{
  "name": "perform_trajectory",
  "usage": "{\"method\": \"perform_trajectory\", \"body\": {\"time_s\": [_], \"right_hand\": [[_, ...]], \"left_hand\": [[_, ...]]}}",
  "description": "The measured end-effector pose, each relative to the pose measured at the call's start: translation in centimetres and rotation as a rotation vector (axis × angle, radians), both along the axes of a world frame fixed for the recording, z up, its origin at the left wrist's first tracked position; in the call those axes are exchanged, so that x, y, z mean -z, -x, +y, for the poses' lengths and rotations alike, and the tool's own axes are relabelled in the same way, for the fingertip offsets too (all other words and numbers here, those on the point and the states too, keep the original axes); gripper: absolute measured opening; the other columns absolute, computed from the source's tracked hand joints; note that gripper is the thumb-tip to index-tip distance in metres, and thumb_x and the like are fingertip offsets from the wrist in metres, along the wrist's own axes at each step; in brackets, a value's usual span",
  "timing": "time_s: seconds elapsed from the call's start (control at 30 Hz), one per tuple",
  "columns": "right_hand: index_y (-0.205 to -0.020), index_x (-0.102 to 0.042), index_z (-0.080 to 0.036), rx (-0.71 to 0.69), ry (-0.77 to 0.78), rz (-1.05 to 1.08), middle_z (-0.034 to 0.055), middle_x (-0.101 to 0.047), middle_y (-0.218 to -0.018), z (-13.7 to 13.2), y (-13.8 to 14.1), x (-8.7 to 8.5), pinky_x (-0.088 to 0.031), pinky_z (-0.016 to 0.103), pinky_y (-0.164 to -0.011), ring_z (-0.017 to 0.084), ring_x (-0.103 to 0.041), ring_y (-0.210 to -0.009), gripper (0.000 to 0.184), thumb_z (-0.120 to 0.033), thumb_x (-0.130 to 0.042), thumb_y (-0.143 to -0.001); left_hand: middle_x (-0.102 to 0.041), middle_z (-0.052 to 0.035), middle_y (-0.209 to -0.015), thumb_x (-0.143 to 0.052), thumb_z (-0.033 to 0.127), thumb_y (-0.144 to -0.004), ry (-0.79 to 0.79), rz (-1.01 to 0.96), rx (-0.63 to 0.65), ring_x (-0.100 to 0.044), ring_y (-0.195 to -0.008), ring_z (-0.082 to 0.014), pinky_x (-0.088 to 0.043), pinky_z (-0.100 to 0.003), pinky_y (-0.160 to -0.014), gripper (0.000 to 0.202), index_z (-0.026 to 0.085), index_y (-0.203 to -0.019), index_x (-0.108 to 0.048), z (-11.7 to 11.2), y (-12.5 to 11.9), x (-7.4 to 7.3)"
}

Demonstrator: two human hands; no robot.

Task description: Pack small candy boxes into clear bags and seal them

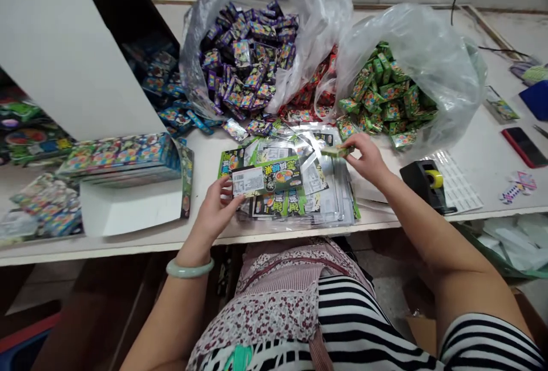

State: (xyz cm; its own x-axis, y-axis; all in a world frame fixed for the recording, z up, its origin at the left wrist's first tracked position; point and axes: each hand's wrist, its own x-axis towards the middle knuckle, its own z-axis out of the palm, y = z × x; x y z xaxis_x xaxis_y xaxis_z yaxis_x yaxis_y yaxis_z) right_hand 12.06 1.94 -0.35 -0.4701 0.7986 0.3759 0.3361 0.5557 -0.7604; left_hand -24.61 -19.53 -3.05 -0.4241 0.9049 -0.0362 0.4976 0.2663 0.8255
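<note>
Head view: left fingers [234,204] clamp a flat green-and-black packet [269,177], long axis crosswise, left of the small green carton [335,152] right fingers [356,141] pinch.

Blk/wht striped top [355,317], grn bangle [190,269]

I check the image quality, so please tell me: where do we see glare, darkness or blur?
Head view: glare streaks the clear plastic near the right hand; head view: the area behind the white flap is very dark; head view: the small packet in that hand looks soft.
</note>
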Motion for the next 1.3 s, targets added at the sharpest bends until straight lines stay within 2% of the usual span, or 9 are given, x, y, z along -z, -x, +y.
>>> {"method": "perform_trajectory", "body": {"time_s": [0.2,0.33,0.43,0.6,0.87,0.97,1.1,1.2,1.3], "right_hand": [[-0.093,-0.066,-0.023,-0.112,-0.241,-0.243,0.0071,-0.059,-0.104,-1.1,1.9,1.1,-0.049,0.043,-0.094,0.024,-0.056,-0.103,0.033,-0.003,-0.052,-0.071],[-0.101,-0.066,-0.028,-0.146,-0.344,-0.070,0.0060,-0.059,-0.108,-3.8,1.8,-0.9,-0.051,0.046,-0.095,0.024,-0.058,-0.109,0.032,-0.007,-0.054,-0.079],[-0.102,-0.065,-0.034,-0.165,-0.383,0.013,0.0046,-0.059,-0.109,-6.4,2.1,-2.5,-0.051,0.050,-0.099,0.025,-0.059,-0.115,0.030,-0.012,-0.056,-0.083],[-0.098,-0.064,-0.034,-0.074,-0.332,0.031,0.0063,-0.058,-0.106,-9.3,3.2,-3.0,-0.057,0.051,-0.093,0.026,-0.062,-0.112,0.019,-0.020,-0.057,-0.087],[-0.100,-0.062,-0.034,-0.225,-0.306,0.157,0.0058,-0.058,-0.108,-10.5,4.8,-2.2,-0.057,0.051,-0.096,0.025,-0.063,-0.114,0.023,-0.017,-0.052,-0.088],[-0.118,-0.060,-0.036,-0.310,-0.203,0.035,0.0075,-0.058,-0.127,-11.0,4.2,-2.6,-0.053,0.051,-0.105,0.026,-0.058,-0.128,0.036,-0.016,-0.048,-0.090],[-0.155,-0.028,-0.036,-0.516,-0.081,-0.154,0.0100,-0.035,-0.160,-12.2,3.1,-3.4,-0.038,0.058,-0.118,0.030,-0.032,-0.150,0.070,-0.029,-0.059,-0.092],[-0.157,-0.023,-0.036,-0.478,-0.084,-0.220,0.0121,-0.035,-0.159,-13.2,3.2,-3.2,-0.041,0.059,-0.115,0.034,-0.037,-0.147,0.090,-0.037,-0.073,-0.082],[-0.152,-0.032,-0.039,-0.408,-0.071,-0.203,0.0121,-0.046,-0.145,-13.8,3.7,-2.8,-0.044,0.058,-0.113,0.034,-0.046,-0.139,0.084,-0.034,-0.075,-0.080]], "left_hand": [[-0.061,-0.0099,-0.116,-0.065,0.046,-0.082,-0.173,0.228,0.041,-0.060,-0.103,-0.0231,-0.053,-0.040,-0.090,0.048,0.019,-0.122,-0.060,0.4,-1.7,-3.7],[-0.061,-0.0085,-0.118,-0.069,0.041,-0.085,-0.244,-0.128,0.302,-0.063,-0.099,-0.0183,-0.056,-0.035,-0.088,0.042,0.022,-0.121,-0.060,1.7,-6.0,-5.8],[-0.059,-0.0124,-0.131,-0.077,0.041,-0.080,-0.241,-0.442,0.600,-0.062,-0.114,-0.0228,-0.056,-0.038,-0.093,0.067,0.026,-0.139,-0.049,2.8,-10.3,-5.7],[-0.058,-0.0127,-0.135,-0.071,0.050,-0.086,-0.357,-0.675,0.600,-0.057,-0.127,-0.0266,-0.051,-0.046,-0.106,0.063,0.025,-0.138,-0.048,3.5,-14.3,-4.0],[-0.026,-0.0115,-0.163,-0.079,0.060,-0.074,-0.350,-0.499,0.727,-0.038,-0.146,-0.0327,-0.044,-0.052,-0.114,0.103,0.036,-0.156,-0.020,2.7,-11.8,-4.6],[-0.038,-0.0116,-0.155,-0.081,0.055,-0.073,-0.401,-0.379,0.734,-0.040,-0.145,-0.0327,-0.044,-0.050,-0.114,0.096,0.034,-0.153,-0.033,2.2,-11.0,-4.6],[-0.048,-0.0134,-0.144,-0.083,0.050,-0.072,-0.479,-0.222,0.631,-0.046,-0.138,-0.0323,-0.043,-0.052,-0.115,0.090,0.029,-0.149,-0.040,1.3,-10.9,-4.0],[-0.052,-0.0137,-0.139,-0.082,0.050,-0.073,-0.532,-0.156,0.628,-0.049,-0.134,-0.0329,-0.041,-0.056,-0.115,0.088,0.027,-0.148,-0.042,0.7,-11.0,-3.7],[-0.050,-0.0147,-0.143,-0.082,0.053,-0.072,-0.521,-0.162,0.672,-0.049,-0.135,-0.0336,-0.042,-0.055,-0.114,0.096,0.028,-0.152,-0.035,0.3,-10.5,-3.6]]}}
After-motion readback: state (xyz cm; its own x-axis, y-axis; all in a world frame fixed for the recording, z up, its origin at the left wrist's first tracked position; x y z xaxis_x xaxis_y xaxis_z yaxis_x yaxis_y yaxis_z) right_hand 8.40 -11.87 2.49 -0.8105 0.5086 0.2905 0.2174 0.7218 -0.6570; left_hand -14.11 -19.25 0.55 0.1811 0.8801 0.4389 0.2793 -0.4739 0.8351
